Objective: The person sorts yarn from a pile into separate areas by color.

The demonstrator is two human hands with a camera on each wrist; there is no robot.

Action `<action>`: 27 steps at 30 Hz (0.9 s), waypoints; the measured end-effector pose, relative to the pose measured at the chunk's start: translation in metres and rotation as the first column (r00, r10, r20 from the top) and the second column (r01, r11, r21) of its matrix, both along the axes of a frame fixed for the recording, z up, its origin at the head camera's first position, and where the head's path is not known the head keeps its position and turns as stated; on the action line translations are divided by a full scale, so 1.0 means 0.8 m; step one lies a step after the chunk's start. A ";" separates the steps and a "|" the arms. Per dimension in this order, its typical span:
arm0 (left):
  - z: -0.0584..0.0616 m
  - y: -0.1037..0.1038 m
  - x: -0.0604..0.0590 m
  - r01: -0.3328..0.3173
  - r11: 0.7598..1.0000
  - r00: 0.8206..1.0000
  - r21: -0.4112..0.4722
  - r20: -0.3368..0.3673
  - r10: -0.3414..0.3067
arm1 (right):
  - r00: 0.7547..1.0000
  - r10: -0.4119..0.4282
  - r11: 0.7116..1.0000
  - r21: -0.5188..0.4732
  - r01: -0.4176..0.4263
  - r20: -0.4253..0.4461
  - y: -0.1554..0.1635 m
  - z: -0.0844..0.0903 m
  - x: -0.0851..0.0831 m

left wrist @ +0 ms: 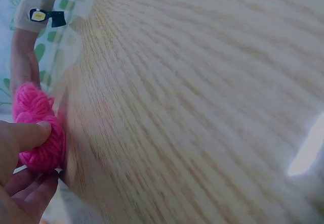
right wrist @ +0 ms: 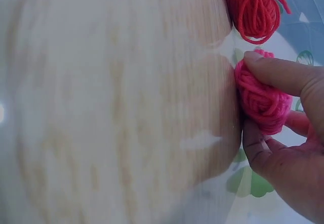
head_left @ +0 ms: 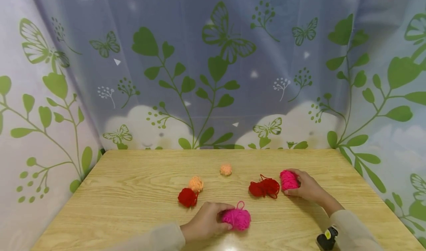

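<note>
Now | left hand [head_left: 208, 220]: magenta yarn [head_left: 239, 219] | right hand [head_left: 309, 187]: pink yarn [head_left: 288, 180], underside unclear

A magenta, oblong yarn bundle [head_left: 237, 219], looped at twelve o'clock, is gripped; at its two o'clock, a hot-pink yarn bundle [head_left: 288, 180] is held.
</note>
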State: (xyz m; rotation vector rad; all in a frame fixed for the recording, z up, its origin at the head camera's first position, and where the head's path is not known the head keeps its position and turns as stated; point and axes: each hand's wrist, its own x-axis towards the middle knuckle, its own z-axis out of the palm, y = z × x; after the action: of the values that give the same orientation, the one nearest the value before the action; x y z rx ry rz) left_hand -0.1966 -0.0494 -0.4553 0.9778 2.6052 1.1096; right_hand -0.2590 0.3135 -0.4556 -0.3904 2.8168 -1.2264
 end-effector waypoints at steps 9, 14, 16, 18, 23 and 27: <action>0.001 -0.007 0.001 0.029 0.999 1.000 0.017 0.004 -0.029 | 0.998 -0.053 0.999 0.004 0.053 0.037 -0.002 0.005 0.002; 0.007 -0.018 -0.001 -0.009 0.998 0.997 0.057 0.073 0.005 | 0.997 -0.067 0.998 0.012 0.066 0.026 -0.001 0.001 0.001; 0.011 -0.024 -0.002 -0.029 0.996 0.995 0.083 0.096 0.021 | 0.996 -0.081 0.997 0.013 0.081 0.024 0.000 -0.001 0.001; 0.016 -0.031 -0.004 -0.051 0.993 0.994 0.107 0.101 0.040 | 0.995 -0.098 0.995 0.017 0.097 0.024 0.000 -0.001 0.001; 0.028 -0.060 -0.011 -0.102 0.986 0.994 0.128 0.040 0.098 | 0.991 -0.130 0.991 0.043 0.128 0.028 0.000 -0.001 0.002; 0.038 -0.088 -0.018 -0.205 0.973 0.975 0.104 -0.067 0.212 | 0.990 -0.138 0.989 0.052 0.137 0.024 0.000 0.001 0.003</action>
State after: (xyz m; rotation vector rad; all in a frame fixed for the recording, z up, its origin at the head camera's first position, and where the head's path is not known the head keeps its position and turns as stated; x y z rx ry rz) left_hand -0.2107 -0.1196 -0.4252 0.7932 2.7933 1.2801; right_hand -0.2570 0.3135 -0.4548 -0.1780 2.8869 -1.1703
